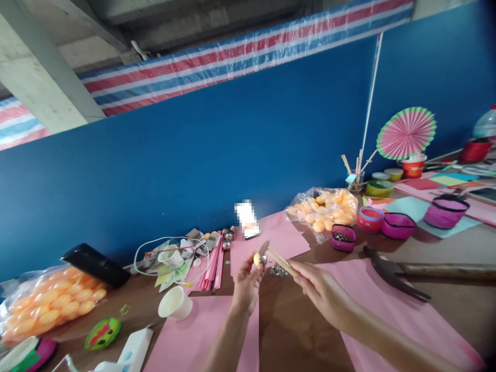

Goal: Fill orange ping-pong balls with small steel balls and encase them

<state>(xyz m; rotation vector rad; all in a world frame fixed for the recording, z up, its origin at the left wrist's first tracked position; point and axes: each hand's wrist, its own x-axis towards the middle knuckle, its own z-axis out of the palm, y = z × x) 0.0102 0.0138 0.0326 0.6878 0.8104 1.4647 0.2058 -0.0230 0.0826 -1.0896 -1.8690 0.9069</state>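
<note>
Small ball (259,259), orange and silvery

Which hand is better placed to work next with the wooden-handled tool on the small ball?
Probably the right hand: it already grips the wooden-handled tool, whose far end is close to the small ball. The left hand is busy holding that ball.

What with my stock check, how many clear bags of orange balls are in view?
2. The left bag lies at the picture's left edge, beside a black object; the right bag lies near the blue panel, behind a magenta pouch. Others could be hidden.
</note>
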